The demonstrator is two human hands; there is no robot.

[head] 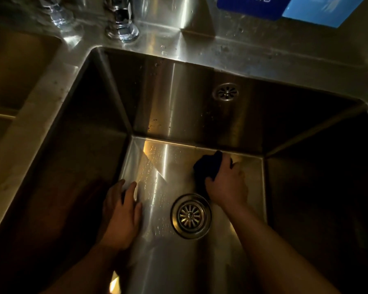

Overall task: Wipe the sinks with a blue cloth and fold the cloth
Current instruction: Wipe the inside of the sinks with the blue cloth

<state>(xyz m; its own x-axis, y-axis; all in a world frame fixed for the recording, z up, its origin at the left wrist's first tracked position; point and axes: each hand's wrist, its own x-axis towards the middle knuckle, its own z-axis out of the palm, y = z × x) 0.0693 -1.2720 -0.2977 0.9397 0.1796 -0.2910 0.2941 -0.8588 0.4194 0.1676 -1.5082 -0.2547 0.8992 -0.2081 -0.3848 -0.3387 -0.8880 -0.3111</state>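
Down in the deep steel sink (106,115), both hands are on the bottom of the basin. The right hand (226,183) is clenched around the blue cloth (207,166), which looks almost black in this dim light, and presses it flat against the sink floor near the back wall, just up and to the right of the drain (190,215). The cloth is bunched up, poking out past the fingers on the left and far side of the hand. The left hand (120,213) holds nothing, fingers spread loosely and resting on the floor of the sink close to the left wall, on the other side of the drain from the right hand. There are water droplets streaked across the shiny patch of floor between the two hands. Up on the back wall sits a small round overflow (225,91). On the ledge behind the sink, at the top left, stand two chrome tap bases (122,28), and at the top right two blue signs (285,7) are stuck on the steel splashback, one dark and one lighter. A second sink (13,66) is partly visible off to the left, across a steel divider.
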